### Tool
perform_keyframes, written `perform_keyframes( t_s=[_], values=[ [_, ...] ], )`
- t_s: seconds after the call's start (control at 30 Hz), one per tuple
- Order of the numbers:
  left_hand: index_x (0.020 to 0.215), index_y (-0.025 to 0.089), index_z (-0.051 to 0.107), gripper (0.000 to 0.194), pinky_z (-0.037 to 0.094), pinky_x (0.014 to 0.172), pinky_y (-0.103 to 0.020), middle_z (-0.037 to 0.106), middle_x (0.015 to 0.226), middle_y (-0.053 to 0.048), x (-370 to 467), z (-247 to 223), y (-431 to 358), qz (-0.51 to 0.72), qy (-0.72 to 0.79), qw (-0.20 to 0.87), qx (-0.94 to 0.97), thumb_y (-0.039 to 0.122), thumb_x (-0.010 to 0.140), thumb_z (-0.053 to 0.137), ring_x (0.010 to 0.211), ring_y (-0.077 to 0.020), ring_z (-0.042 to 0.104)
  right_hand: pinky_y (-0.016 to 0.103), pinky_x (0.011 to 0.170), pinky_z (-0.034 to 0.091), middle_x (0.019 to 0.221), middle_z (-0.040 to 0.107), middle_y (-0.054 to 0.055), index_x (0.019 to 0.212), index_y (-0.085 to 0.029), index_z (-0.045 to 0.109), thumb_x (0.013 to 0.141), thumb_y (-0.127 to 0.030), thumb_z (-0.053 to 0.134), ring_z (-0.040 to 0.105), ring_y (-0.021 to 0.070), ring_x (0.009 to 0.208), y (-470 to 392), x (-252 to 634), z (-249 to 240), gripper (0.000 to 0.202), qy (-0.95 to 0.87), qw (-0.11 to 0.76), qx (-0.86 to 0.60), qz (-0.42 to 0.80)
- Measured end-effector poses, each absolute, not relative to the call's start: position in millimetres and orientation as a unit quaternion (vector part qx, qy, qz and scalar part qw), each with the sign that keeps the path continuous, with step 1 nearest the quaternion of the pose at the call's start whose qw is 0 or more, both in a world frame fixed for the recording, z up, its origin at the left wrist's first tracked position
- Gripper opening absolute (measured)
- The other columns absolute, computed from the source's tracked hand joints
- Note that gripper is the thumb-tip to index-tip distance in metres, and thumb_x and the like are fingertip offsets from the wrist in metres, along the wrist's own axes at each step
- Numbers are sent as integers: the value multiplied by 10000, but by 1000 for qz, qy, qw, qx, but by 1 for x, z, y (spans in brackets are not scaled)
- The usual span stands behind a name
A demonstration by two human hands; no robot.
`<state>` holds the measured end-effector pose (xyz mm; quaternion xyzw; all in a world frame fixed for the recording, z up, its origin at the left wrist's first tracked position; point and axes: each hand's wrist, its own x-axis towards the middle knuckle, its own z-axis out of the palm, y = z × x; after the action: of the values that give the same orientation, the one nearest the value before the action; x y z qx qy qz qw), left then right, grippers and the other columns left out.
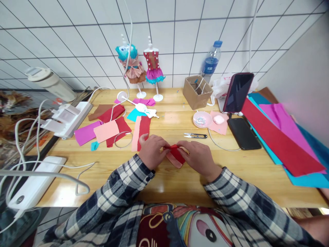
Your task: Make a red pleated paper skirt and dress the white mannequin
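Worktop (164, 187) runs under both your hands, i.e. L grip (153, 151) & R grip (197, 156). Stack of coloured sheets (280, 137) is well right of R grip, so lots of material's left. Two dressed stands, the left one (135, 70) & the right one (154, 63), are upright well beyond L grip; both look more or less done, IMO. Loose cut pieces (106, 130) lie left of L grip, prob. unused so far. White bare form (144, 109) lies flat beyond L grip w/ no cloth on it. Pink strip (137, 133) & red strip (145, 125) sit side by side just beyond L grip.

Red-and-pink piece (177, 158) is betw. your two grips, just above or on the worktop, can't tell which. Each grip's closed in a thumb-and-finger pinch on its upper edge, one per side. Handwork on it looks early: red & pink are together, but can't tell if they're joined, & no trim shows. Snips (195, 136) lie just beyond R grip, not in use. Beads (202, 120) are in a dish beyond R grip, none on the piece AFAICT.
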<state>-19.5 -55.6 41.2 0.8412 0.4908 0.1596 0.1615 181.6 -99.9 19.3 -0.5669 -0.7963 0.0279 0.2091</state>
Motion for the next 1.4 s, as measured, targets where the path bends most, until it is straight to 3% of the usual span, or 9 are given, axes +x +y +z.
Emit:
perform_keyframes(
  t_s=[0.17,0.3,0.47,0.57,0.7,0.97,1.2,1.33,1.4],
  values=[
    [799,276,721,66,200,1002,-548,728,835,8,-19,46,-58,161,489,147,844,283,806,656,915,-229,619,278,812,448,1114,721,13,1134,-246,662,912,-323,574,650,171,948,-98,179,25,250,-808,270,-522,40],
    [768,274,718,63,199,998,-539,724,812,19,-19,50,-60,165,486,127,849,284,803,667,897,-220,619,279,780,441,968,744,-14,957,-263,713,933,-294,558,644,158,866,-96,178,27,161,-812,280,-511,41],
    [937,301,721,152,211,991,-528,735,913,3,-21,55,-66,191,470,108,855,370,807,682,949,-232,618,284,743,410,955,740,1,966,-249,711,934,-273,557,613,159,829,-95,179,30,159,-823,265,-502,23],
    [896,293,723,107,203,994,-526,739,887,8,-22,63,-60,208,462,81,858,354,837,658,926,-218,624,290,704,382,926,732,-1,944,-249,712,939,-286,547,570,164,787,-85,179,38,169,-830,260,-493,-12],
    [800,276,722,119,180,995,-542,746,863,14,-19,83,-30,236,429,-20,872,314,867,631,933,-228,619,300,687,357,854,718,13,892,-234,715,955,-305,519,525,168,751,-51,179,62,218,-832,261,-484,-66],
    [946,335,704,137,198,917,-480,759,880,42,-25,81,-1,338,366,-239,833,245,892,616,929,-224,615,319,724,358,1048,711,11,1016,-259,702,973,-217,475,518,178,829,-13,182,79,235,-821,301,-428,-228],
    [873,284,700,109,256,891,-441,751,823,38,-31,14,-56,265,375,-95,883,205,878,624,853,-175,635,315,732,399,1031,714,42,996,-199,681,946,-170,509,532,182,839,-73,180,2,181,-882,204,-412,-105],
    [835,264,686,124,265,899,-451,730,780,25,-28,2,-71,200,388,-46,898,176,874,608,846,-179,622,315,724,409,898,711,44,903,-201,676,948,-212,509,543,192,811,-89,176,-6,173,-884,147,-443,-15],
    [813,252,674,125,257,913,-463,721,774,20,-27,1,-72,185,389,-48,901,166,872,606,860,-186,615,319,738,419,931,712,47,1013,-204,669,940,-271,533,553,202,833,-92,175,-4,169,-872,150,-467,14]
  ],
)
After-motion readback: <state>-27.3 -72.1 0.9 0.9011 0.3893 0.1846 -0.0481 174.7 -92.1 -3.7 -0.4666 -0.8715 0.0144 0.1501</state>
